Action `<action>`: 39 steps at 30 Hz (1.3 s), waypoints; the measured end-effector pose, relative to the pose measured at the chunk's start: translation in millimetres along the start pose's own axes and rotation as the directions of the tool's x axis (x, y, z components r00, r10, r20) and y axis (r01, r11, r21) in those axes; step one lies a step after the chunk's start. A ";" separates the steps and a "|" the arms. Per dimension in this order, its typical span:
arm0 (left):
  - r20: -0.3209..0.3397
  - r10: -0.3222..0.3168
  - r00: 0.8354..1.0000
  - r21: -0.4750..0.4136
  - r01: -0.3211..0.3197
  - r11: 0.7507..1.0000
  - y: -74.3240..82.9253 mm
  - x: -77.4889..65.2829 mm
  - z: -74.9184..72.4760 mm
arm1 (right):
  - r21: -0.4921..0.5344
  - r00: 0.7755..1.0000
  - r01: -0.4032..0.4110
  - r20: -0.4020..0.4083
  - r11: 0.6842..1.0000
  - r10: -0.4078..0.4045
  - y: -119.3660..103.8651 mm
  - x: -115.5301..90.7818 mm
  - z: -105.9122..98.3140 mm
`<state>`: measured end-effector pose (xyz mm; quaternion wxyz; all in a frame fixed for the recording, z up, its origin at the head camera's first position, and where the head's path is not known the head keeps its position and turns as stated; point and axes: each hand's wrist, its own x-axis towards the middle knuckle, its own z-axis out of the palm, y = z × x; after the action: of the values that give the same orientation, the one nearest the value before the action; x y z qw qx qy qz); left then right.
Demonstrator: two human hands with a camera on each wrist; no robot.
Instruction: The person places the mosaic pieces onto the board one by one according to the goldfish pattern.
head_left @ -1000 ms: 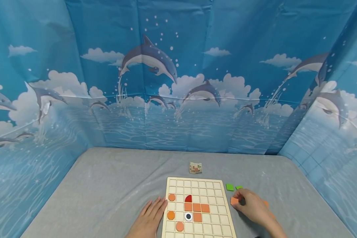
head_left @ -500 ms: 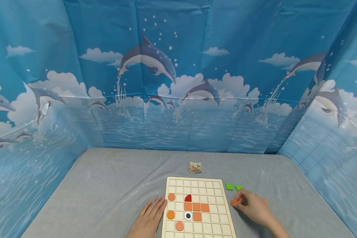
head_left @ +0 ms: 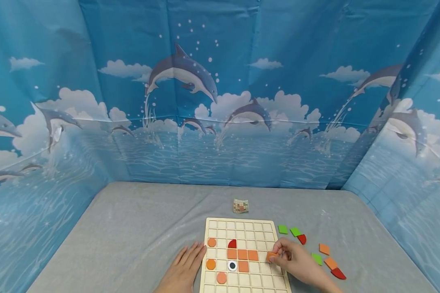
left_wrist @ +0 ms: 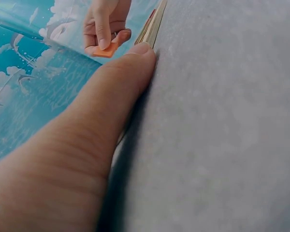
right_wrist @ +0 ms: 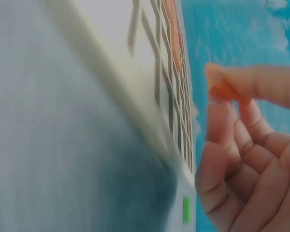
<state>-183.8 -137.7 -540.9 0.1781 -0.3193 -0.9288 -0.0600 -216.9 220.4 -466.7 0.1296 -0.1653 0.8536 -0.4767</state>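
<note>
Right hand [head_left: 295, 261] over the board [head_left: 240, 234], near its right edge, I see in the head view, pinching an orange tile [head_left: 271, 256] in thumb and fingertips; the left hand [head_left: 185, 266] lies loose, fingers straight, against the left edge. The left wrist view shows the orange tile beyond the left thumb. In the right wrist view it hangs clear of the board, a green tile [right_wrist: 186, 210] near the far right corner.
</note>
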 end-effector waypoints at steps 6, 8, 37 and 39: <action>0.002 -0.005 1.000 -0.004 0.005 1.000 0.7 -0.3 0.4 | -0.021 0.998 0.034 0.045 0.999 -0.033 -4.8 5.4 15.5; -0.002 -0.003 1.000 0.001 0.003 1.000 0.5 -0.2 0.6 | -0.037 0.998 0.048 0.042 0.998 -0.046 -5.4 6.8 18.8; -0.028 0.009 1.000 -0.022 -0.010 1.000 1.8 -0.1 -0.4 | -0.155 0.995 0.094 0.030 0.983 -0.091 -8.8 11.1 33.5; -0.025 0.008 1.000 -0.024 -0.009 1.000 2.2 -0.2 -0.2 | -0.162 0.996 0.091 0.029 0.983 -0.088 -8.5 11.1 34.2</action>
<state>-182.2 -136.1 -540.8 0.1861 -0.3247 -0.9243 -0.0744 -212.7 185.3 -477.6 0.1032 -0.2185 0.8800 -0.4090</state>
